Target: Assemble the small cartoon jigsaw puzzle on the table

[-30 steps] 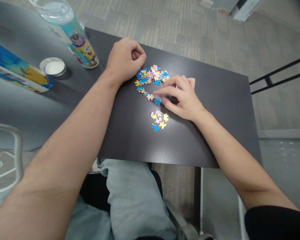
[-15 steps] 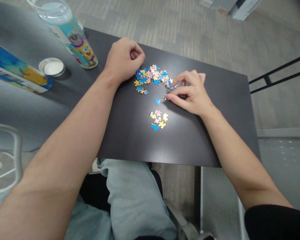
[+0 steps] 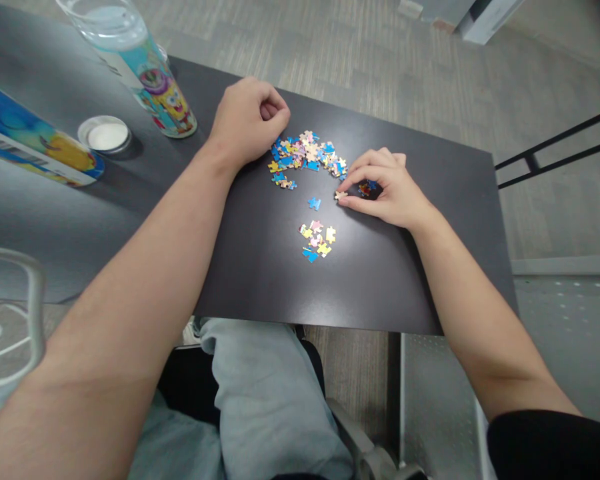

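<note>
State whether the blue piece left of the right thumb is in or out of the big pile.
Out: the blue piece lies alone on the table, with a gap between it and the pile.

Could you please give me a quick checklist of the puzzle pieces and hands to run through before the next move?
1. Pale piece between the right hand's thumb and forefinger: ok.
2. Pale piece lifted off the tabletop: cannot tell.
3. Left hand away from the lone blue piece: ok, it rests curled by the large pile.
4. Small cluster apart from the large pile: ok, with the lone blue piece between them.
5. Pieces under the right hand fully visible: not ok, fingers partly cover them.
</note>
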A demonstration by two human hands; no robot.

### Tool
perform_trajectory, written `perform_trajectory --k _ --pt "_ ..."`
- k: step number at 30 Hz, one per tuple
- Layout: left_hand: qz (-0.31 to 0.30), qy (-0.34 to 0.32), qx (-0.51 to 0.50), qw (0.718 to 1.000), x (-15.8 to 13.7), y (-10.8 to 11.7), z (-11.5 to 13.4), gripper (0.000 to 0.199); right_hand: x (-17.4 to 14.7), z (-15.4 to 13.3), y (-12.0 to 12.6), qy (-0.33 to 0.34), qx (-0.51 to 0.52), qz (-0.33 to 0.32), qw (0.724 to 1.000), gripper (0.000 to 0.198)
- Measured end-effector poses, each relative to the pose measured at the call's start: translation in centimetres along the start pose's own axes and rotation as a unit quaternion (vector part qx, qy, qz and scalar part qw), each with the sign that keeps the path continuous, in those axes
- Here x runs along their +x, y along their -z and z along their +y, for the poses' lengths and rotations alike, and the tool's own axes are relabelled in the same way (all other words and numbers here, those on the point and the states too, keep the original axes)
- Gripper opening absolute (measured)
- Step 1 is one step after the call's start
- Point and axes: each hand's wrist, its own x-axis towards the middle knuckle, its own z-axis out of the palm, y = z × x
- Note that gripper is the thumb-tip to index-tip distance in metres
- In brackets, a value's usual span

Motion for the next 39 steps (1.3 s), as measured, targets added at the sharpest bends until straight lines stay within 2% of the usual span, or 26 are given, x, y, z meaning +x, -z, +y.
perform_trajectory --k 7,11,16,20,23,26,30,35,39 --pt "0.010 0.006 -0.043 0.999 0.0 0.0 -0.2 0.064 0.0 -0.4 -0.2 0.001 0.035 -0.019 0.999 0.024" --pt "0.009 0.006 -0.073 0.997 0.1 0.0 -0.4 0.066 0.1 -0.1 -0.5 0.012 0.033 0.015 0.999 0.021" --pt "-0.011 0.006 -0.071 0.997 0.1 0.0 -0.5 0.088 0.0 0.4 -0.5 0.029 0.030 0.008 0.999 0.037" --pt "-0.013 0.012 -0.044 0.999 0.1 0.2 -0.3 0.095 0.2 0.4 -0.7 0.022 0.021 0.049 0.998 0.046" --pt "-0.024 0.011 -0.024 0.999 -0.1 0.5 0.2 0.117 0.1 0.8 -0.6 0.013 -0.014 0.046 0.999 0.049" --pt "-0.026 -0.029 -0.041 0.998 -0.6 0.6 0.8 0.130 -0.2 2.0 -0.2 0.007 -0.043 0.047 0.998 0.050" --pt "-0.058 -0.123 -0.012 0.991 -1.6 0.2 1.5 0.121 -0.2 3.1 -0.1 -0.028 -0.055 0.101 0.993 0.044" --pt "-0.081 -0.182 0.030 0.980 -2.4 -0.8 2.0 0.147 0.6 1.2 -1.8 -0.044 -0.076 0.111 0.990 0.038" --pt "-0.096 -0.187 0.035 0.977 -2.6 -1.1 2.8 0.143 1.0 -0.1 -2.8 -0.039 -0.081 0.102 0.991 0.035"
